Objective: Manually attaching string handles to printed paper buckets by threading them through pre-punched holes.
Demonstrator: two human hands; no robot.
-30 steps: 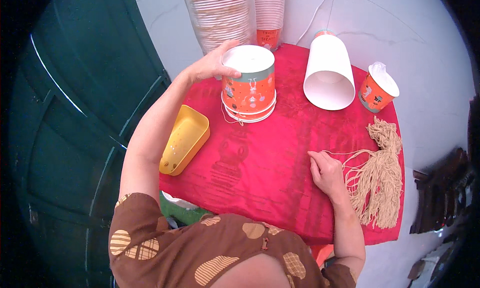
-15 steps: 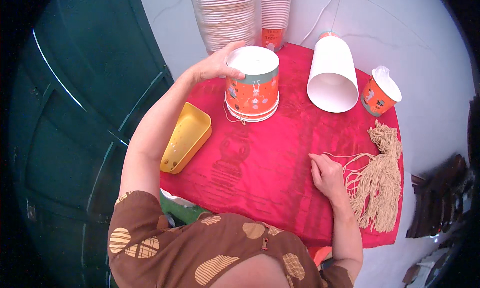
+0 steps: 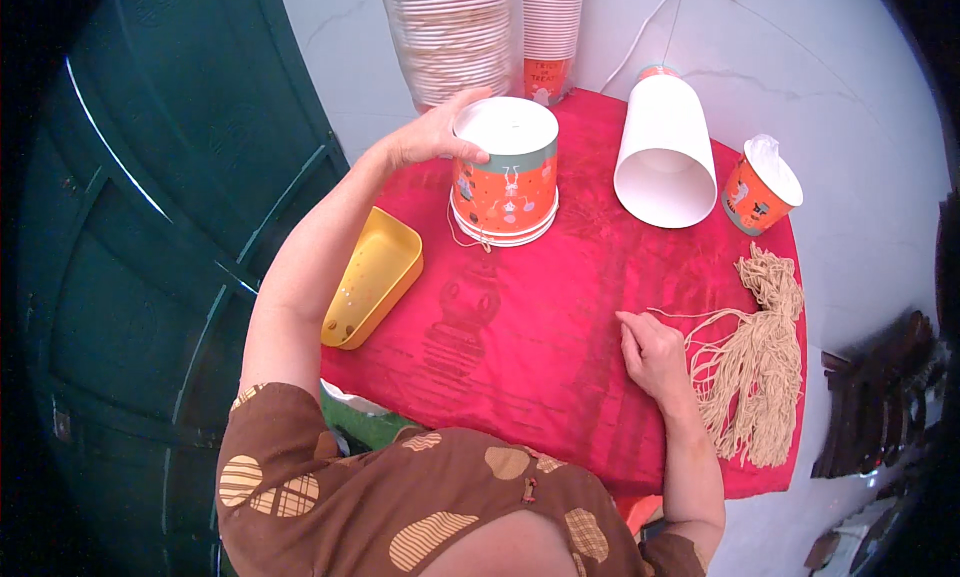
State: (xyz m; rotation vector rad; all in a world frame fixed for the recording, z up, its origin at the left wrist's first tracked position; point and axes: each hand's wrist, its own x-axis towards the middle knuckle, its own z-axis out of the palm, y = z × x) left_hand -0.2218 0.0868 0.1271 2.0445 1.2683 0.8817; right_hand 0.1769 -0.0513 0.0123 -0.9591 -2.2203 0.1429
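My left hand (image 3: 445,135) grips the upper left of an orange and green paper bucket (image 3: 505,192). Its thumb lies over the edge of the white base, for the bucket stands upside down with white rims at the table. A thin cord (image 3: 470,244) hangs at its lower left and trails onto the cloth. My right hand (image 3: 655,352) rests on the table with its fingers curled; what is inside them, if anything, is hidden. Just beyond it lies one strand from a bundle of beige cords (image 3: 765,367) spread at the right.
A yellow tray (image 3: 375,277) with small bits inside sits left on the red tablecloth (image 3: 540,317). Behind the bucket rise a tall stack of buckets (image 3: 455,47) and stacked cups (image 3: 550,27). A white paper tube (image 3: 665,157) lies back right, beside an orange cup (image 3: 760,192) with plastic inside.
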